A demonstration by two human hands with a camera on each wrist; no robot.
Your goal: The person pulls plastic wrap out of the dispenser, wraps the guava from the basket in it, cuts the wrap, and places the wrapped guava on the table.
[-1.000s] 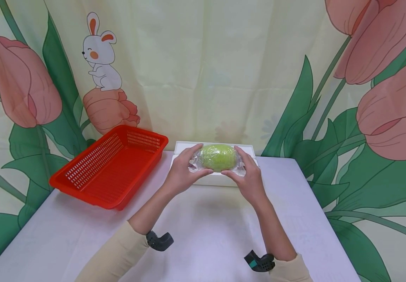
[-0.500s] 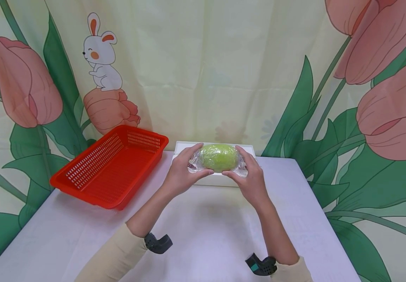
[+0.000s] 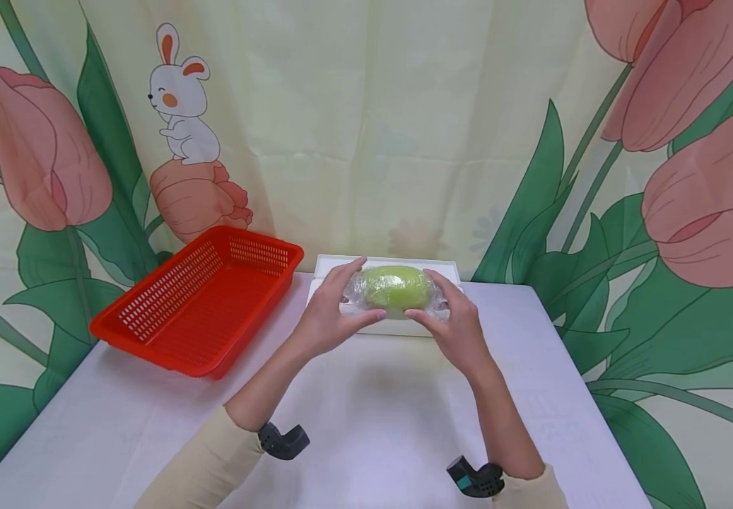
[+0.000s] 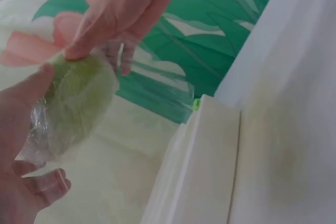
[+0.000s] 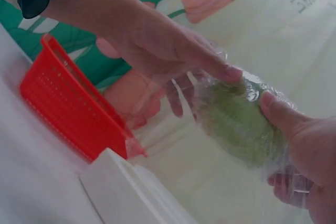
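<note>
In the head view, a green oval fruit (image 3: 398, 286) wrapped in clear plastic film is held up in front of a white box (image 3: 398, 328). My left hand (image 3: 331, 307) grips its left end, thumb below and fingers above. The opposite end is gripped by my right hand (image 3: 454, 322) in the same way. Both thumbs press the near side of the fruit. Crumpled film (image 5: 294, 182) bunches around the ends. In the left wrist view, a sheet of clear film (image 4: 163, 93) trails from the fruit toward the box, near a small green piece (image 4: 197, 104) on its edge.
A red perforated plastic basket (image 3: 194, 311) stands on the left of the white-covered table (image 3: 372, 417). Behind the table hangs a curtain (image 3: 430, 141) printed with tulips and a rabbit. The white box sits at the table's back edge.
Over the last half second, the wrapped fruit has dipped slightly toward me and seems to have turned a little. Both hands still hold its ends; basket and box have stayed in place.
</note>
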